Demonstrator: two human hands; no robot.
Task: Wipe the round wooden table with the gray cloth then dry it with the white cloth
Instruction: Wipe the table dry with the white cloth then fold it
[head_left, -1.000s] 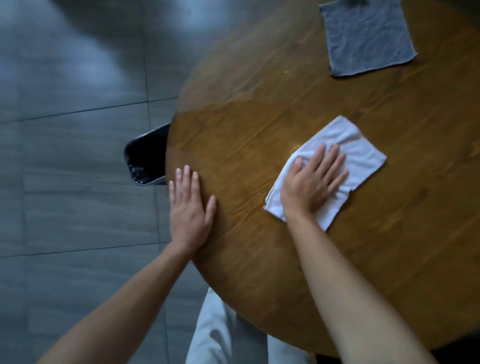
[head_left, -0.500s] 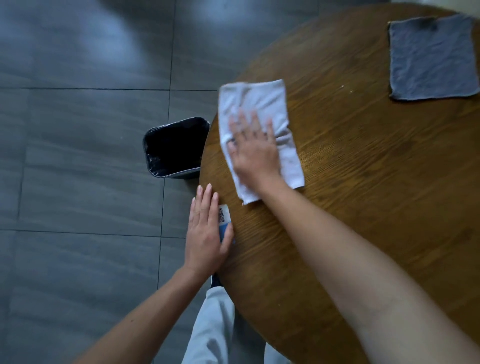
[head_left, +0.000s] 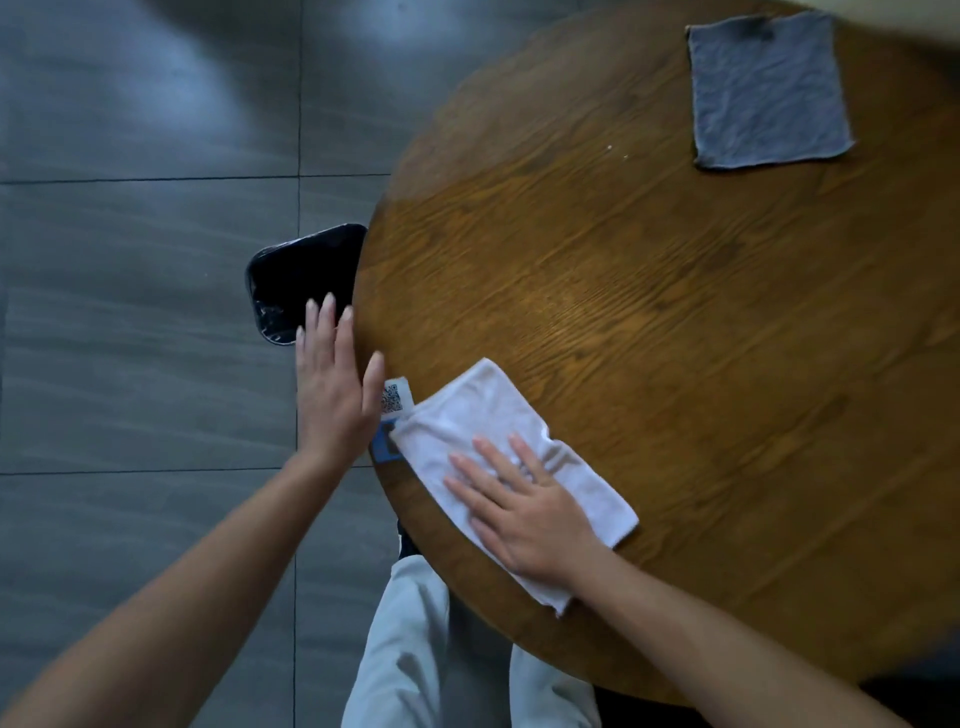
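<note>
The white cloth (head_left: 511, 467) is spread flat on the round wooden counter (head_left: 675, 332), close to its near-left edge, with one corner lying just beside the rim and partly over a small label (head_left: 393, 397) bearing a printed code. The right hand (head_left: 524, 512) is pressed palm-down on the cloth, fingers spread and extended, nothing being gripped. The left hand (head_left: 332, 387) is held open and flat at the counter's left rim, fingers straight and together, the thumb side against the edge; most of the hand is seen over the floor (head_left: 130, 312) rather than over the wood.

The gray cloth (head_left: 769, 91) is laid flat near the far edge of the counter, well apart from the white cloth and from both hands. Between the two cloths a broad stretch of bare wood is left open, and more bare wood is seen to the right of the white cloth.

A dark bin (head_left: 301, 280) is set on the tiled floor just beside the counter's left rim, partly hidden by the left hand's fingertips. Light trousers (head_left: 415, 654) are seen below the near edge.
</note>
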